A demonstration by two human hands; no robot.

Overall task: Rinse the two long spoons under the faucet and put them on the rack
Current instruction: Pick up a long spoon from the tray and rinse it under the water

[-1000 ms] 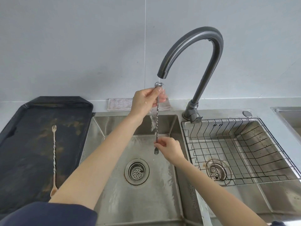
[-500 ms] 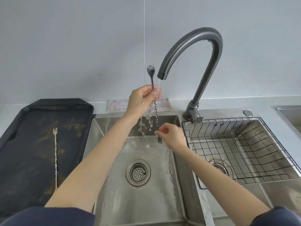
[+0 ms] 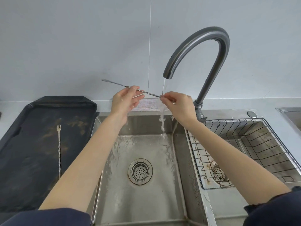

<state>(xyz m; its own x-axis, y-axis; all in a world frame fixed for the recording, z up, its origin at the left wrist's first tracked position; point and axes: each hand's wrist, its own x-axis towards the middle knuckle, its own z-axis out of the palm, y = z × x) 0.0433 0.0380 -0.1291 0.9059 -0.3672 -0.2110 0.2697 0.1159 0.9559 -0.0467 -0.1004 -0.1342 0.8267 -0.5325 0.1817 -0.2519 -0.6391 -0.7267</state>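
A long twisted steel spoon (image 3: 147,92) lies nearly level above the left sink basin, its bowl end sticking out to the left. My left hand (image 3: 124,101) holds its middle and my right hand (image 3: 178,103) pinches its other end, right under the running stream from the grey faucet (image 3: 211,51). The second long spoon (image 3: 58,150), fork end pointing away from me, lies on the black tray (image 3: 19,160) at the left. The wire rack (image 3: 244,152) sits in the right basin with nothing on it.
Water splashes into the left sink basin (image 3: 179,185) around its drain strainer (image 3: 140,171). A folded cloth (image 3: 146,105) lies on the ledge behind the sink. Another basin edge (image 3: 291,115) shows at the far right.
The spoon has swung from upright to nearly level. My right hand rose from the lower end up to the stream, and my left hand shifted left along the handle.
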